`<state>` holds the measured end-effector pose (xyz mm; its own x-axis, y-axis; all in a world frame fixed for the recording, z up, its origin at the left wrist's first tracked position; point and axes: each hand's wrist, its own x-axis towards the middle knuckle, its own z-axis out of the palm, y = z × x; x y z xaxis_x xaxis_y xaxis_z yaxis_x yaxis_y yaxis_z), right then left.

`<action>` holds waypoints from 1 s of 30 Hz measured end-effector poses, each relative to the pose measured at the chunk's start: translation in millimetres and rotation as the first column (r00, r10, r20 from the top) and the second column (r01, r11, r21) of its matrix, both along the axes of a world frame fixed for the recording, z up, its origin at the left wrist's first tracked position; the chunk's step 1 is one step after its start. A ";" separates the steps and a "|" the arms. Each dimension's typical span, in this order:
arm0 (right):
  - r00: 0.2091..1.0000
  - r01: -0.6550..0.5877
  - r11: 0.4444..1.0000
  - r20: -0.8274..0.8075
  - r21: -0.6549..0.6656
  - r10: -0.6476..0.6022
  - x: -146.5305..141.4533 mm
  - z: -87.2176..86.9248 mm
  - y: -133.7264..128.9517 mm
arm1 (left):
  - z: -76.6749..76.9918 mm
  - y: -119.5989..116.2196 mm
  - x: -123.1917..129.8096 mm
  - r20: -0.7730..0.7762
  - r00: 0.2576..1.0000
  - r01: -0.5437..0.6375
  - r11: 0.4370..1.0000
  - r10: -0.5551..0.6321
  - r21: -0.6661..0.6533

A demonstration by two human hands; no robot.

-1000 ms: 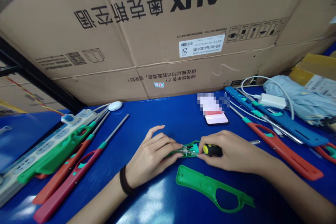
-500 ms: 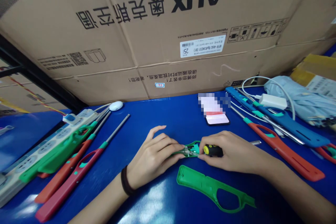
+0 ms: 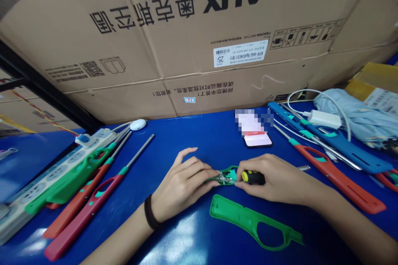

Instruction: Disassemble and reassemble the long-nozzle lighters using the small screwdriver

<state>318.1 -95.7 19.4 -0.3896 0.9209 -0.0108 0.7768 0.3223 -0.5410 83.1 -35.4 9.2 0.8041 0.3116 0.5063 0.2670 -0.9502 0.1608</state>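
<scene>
My left hand (image 3: 188, 180) grips one end of an opened green lighter half (image 3: 230, 169) between thumb and fingers, its index finger raised. Inside it show a teal part and a clear or metal piece. My right hand (image 3: 273, 178) is closed around a screwdriver (image 3: 253, 177) with a black and yellow handle, tucked in the palm. Its thumb and fingertips pinch at the lighter's right side; what they touch is hidden. A metal rod end (image 3: 304, 168) sticks out behind the right hand; I cannot tell what it belongs to. The loose green shell half (image 3: 238, 213) lies hollow side up nearer me.
On the left, a red lighter (image 3: 87, 211), an orange one (image 3: 77, 207) and a green one lie by a power strip (image 3: 34, 192). To the right are an orange lighter (image 3: 338, 178) and a blue one (image 3: 348, 140). A phone (image 3: 258, 138) lies before the carton (image 3: 186, 58).
Both hands keep nearly the same place and grip at the green lighter half. The whole view has shifted very slightly; no object has clearly moved.
</scene>
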 end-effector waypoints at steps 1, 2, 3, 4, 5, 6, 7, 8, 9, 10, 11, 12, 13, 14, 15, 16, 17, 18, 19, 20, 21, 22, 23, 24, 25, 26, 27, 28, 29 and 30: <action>1.000 0.000 1.000 -0.001 0.001 0.000 -0.1 0.4 0.1 | 0.3 0.1 0.2 0.001 1.000 -0.002 1.000 0.002 0.003; 1.000 -0.002 1.000 -0.002 0.001 0.002 -0.1 0.7 0.0 | 0.5 0.2 0.3 -0.001 1.000 -0.003 1.000 0.003 0.005; 1.000 -0.003 1.000 -0.002 0.001 0.003 -0.1 1.0 -0.1 | 0.7 0.2 0.3 -0.003 1.000 -0.005 1.000 0.005 0.005; 1.000 -0.006 1.000 -0.003 -0.001 0.006 -0.1 1.1 -0.4 | 0.9 0.3 0.3 -0.005 1.000 -0.005 1.000 0.005 0.006; 1.000 -0.006 1.000 -0.004 -0.005 0.006 -0.1 1.2 -0.6 | 1.0 0.3 0.3 -0.008 1.000 -0.005 1.000 0.005 0.006; 1.000 -0.005 1.000 -0.004 -0.009 0.005 -0.1 1.1 -0.8 | 1.2 0.3 0.3 -0.010 1.000 -0.004 1.000 0.005 0.006; 1.000 -0.005 1.000 -0.005 -0.012 0.005 -0.1 1.1 -1.0 | 1.4 0.2 0.4 -0.011 1.000 -0.004 1.000 0.004 0.008; 1.000 -0.004 1.000 -0.006 -0.012 0.004 -0.1 1.0 -1.0 | 1.6 0.2 0.5 -0.012 1.000 -0.003 1.000 0.004 0.010; 1.000 -0.003 1.000 -0.006 -0.010 0.003 -0.1 0.9 -1.0 | 1.8 0.1 0.6 -0.011 1.000 -0.004 1.000 0.005 0.013; 1.000 -0.004 1.000 -0.005 -0.007 0.003 -0.2 0.8 -0.8 | 1.9 0.1 0.6 -0.012 1.000 -0.006 1.000 0.006 0.015; 1.000 -0.004 1.000 -0.004 -0.004 0.004 -0.3 0.8 -0.5 | 2.0 0.0 0.7 -0.011 1.000 -0.006 1.000 0.007 0.018; 1.000 -0.006 1.000 -0.002 -0.003 0.006 -0.3 0.8 -0.2 | 2.0 0.0 0.7 -0.010 1.000 -0.007 1.000 0.007 0.019; 1.000 -0.007 1.000 0.000 -0.003 0.007 -0.4 0.8 0.1 | 1.9 0.1 0.6 -0.009 1.000 -0.008 1.000 0.008 0.020; 1.000 -0.007 1.000 0.001 -0.002 0.007 -0.4 0.7 0.3 | 1.7 0.2 0.5 -0.009 1.000 -0.008 1.000 0.008 0.021; 1.000 -0.008 1.000 0.001 -0.003 0.008 -0.4 0.6 0.5 | 1.4 0.3 0.4 -0.008 1.000 -0.007 1.000 0.007 0.020; 1.000 -0.008 1.000 0.000 -0.003 0.008 -0.3 0.5 0.5 | 1.1 0.4 0.2 -0.008 1.000 -0.006 1.000 0.006 0.019; 1.000 -0.008 1.000 -0.001 -0.002 0.008 -0.2 0.3 0.3 | 0.7 0.5 0.0 -0.009 1.000 -0.005 1.000 0.005 0.019; 1.000 -0.009 1.000 -0.003 -0.001 0.009 0.0 0.1 0.0 | 0.4 0.6 -0.1 -0.011 1.000 -0.004 1.000 0.004 0.018; 1.000 -0.009 1.000 -0.004 0.001 0.009 0.1 -0.1 -0.4 | 0.1 0.7 -0.2 -0.012 1.000 -0.003 1.000 0.003 0.018; 1.000 -0.009 1.000 -0.006 0.002 0.009 0.2 -0.3 -0.7 | 0.0 0.7 -0.3 -0.012 1.000 -0.002 1.000 0.003 0.019; 1.000 -0.009 1.000 -0.008 0.004 0.009 0.3 -0.3 -1.0 | 0.0 0.6 -0.3 -0.013 1.000 -0.003 1.000 0.003 0.020; 1.000 -0.008 1.000 -0.010 0.005 0.008 0.4 -0.3 -1.2 | 0.2 0.5 -0.2 -0.014 1.000 -0.003 1.000 0.004 0.023; 1.000 -0.007 1.000 -0.012 0.005 0.007 0.4 -0.1 -1.2 | 0.5 0.3 -0.1 -0.015 1.000 -0.004 1.000 0.005 0.025; 1.000 -0.006 1.000 -0.013 0.004 0.006 0.3 0.1 -1.0 | 1.0 0.2 0.0 -0.016 1.000 -0.006 1.000 0.006 0.027; 1.000 -0.006 1.000 -0.014 0.002 0.006 0.3 0.3 -0.7 | 1.5 0.0 0.1 -0.018 1.000 -0.007 1.000 0.007 0.030; 1.000 -0.006 1.000 -0.014 0.001 0.006 0.2 0.6 -0.3 | 1.9 -0.1 0.3 -0.019 1.000 -0.008 0.999 0.008 0.032; 1.000 -0.006 1.000 -0.013 0.000 0.006 0.2 0.7 0.1 | 2.3 -0.2 0.4 -0.019 1.000 -0.009 0.999 0.010 0.034; 1.000 -0.005 1.000 -0.012 0.002 0.005 0.1 0.9 0.4 | 2.5 -0.3 0.5 -0.018 1.000 -0.010 0.999 0.010 0.036; 1.000 -0.004 1.000 -0.011 0.005 0.004 0.1 0.9 0.6 | 2.6 -0.4 0.6 -0.017 1.000 -0.009 0.999 0.010 0.037; 1.000 -0.003 1.000 -0.010 0.007 0.004 0.0 0.9 0.7 | 2.5 -0.4 0.7 -0.016 1.000 -0.009 0.999 0.009 0.038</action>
<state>318.1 -95.0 20.3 -0.3929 0.9196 -0.0001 0.7702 0.3290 -0.5464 83.8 -35.9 11.7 0.8095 0.2999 0.5048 0.2779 -0.9530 0.1205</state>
